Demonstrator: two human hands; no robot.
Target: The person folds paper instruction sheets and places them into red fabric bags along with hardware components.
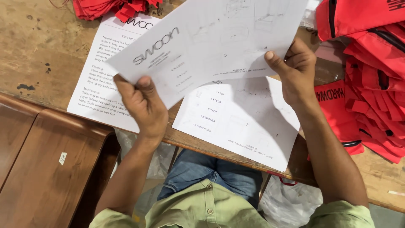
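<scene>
Both hands hold one white printed sheet (211,42) up above a worn wooden table (38,50). My left hand (145,107) pinches its lower left edge with the thumb on top. At the sheet's right edge, my right hand (297,69) grips with the thumb on the paper. The held sheet is tilted and shows faint line drawings and a parts list. Under it on the table lie two more white printed sheets: one of text (99,84) at the left, one with a list and drawings (244,122) near the front edge.
Piles of red fabric bags (371,76) crowd the table's right side, and more red fabric (105,7) lies at the top. A dark wooden piece (46,169) stands at the lower left. Plastic bags (287,202) sit under the table by my knees.
</scene>
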